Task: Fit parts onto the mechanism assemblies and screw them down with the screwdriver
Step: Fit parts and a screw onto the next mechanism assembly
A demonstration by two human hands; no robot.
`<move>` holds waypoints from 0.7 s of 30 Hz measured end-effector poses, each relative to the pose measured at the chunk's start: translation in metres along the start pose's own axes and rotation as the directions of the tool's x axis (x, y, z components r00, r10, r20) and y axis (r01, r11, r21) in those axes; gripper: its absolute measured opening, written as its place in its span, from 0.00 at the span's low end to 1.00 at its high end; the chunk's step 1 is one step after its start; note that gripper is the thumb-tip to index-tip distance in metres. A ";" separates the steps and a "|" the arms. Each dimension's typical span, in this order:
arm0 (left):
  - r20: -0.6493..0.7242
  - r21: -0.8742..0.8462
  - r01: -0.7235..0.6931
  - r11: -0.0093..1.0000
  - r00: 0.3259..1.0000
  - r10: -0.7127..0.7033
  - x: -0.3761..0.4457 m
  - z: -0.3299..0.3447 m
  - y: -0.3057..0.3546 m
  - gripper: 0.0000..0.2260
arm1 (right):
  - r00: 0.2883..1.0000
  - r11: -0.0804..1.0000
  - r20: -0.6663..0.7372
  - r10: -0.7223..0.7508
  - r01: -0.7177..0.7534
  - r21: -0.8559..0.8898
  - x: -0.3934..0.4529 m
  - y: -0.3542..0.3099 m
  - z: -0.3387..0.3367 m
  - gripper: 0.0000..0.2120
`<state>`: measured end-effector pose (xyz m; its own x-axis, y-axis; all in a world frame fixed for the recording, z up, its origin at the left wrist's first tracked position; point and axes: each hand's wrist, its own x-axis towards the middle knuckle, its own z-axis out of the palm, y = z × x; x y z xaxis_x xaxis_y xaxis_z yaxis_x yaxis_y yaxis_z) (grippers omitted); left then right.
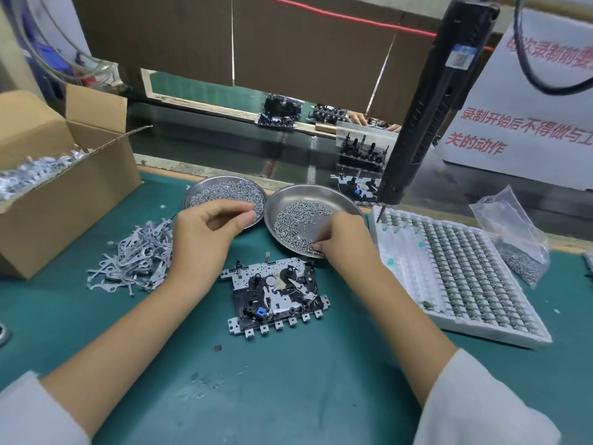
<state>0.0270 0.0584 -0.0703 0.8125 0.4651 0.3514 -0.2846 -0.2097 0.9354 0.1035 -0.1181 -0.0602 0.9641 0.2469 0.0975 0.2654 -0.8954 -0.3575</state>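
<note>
1. Mechanism (278, 292) lies flat on the green tabletop (288, 380), between the person's two forearms and just in front of the two dishes; a thin metal arm already sits across its right reel area.
2. Right hand (345, 239) reaches into the right dish (288, 195), its fingers (321, 247) curled down among the screws (298, 220). They seem to be pinching one, though the screw itself is too small to make out.
3. Left hand (205, 234) hovers over the near rim of the left dish (195, 187), thumb and forefinger close together; whether they hold anything cannot be told.
4. The step in hand looks like picking a single screw. It goes best if the person isolates one from the heap, takes it by the head and keeps the tip pointing down.
5. Screwdriver (426, 107) hangs above right, its bit just over the far corner of the white tray (465, 277), so the right hand has a short reach to it.
6. Before driving, the left hand should steady the mechanism so the loose part does not shift off its hole.
7. Spare levers (138, 255) lie heaped to the left, beside the box (64, 194).
</note>
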 end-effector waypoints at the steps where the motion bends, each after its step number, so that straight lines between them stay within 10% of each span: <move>1: -0.011 0.005 -0.004 1.000 1.000 0.004 0.001 -0.001 -0.001 0.10 | 1.000 1.000 -0.028 -0.008 0.008 0.004 -0.002 0.001 0.001 0.05; 14: 0.006 -0.024 0.022 0.999 1.000 -0.021 0.002 0.001 -0.007 0.08 | 0.975 0.930 -0.221 -0.032 0.110 0.351 -0.015 0.010 0.005 0.04; 21: -0.033 0.402 -0.135 0.906 0.986 0.162 0.023 -0.013 -0.015 0.07 | 0.955 0.933 -0.290 -0.053 0.151 0.326 -0.021 0.010 0.015 0.08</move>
<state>0.0427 0.0836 -0.0759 0.7381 0.4533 0.4997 -0.1632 -0.5986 0.7842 0.0863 -0.1267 -0.0796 0.9074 0.1755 0.3818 0.3926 -0.6779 -0.6215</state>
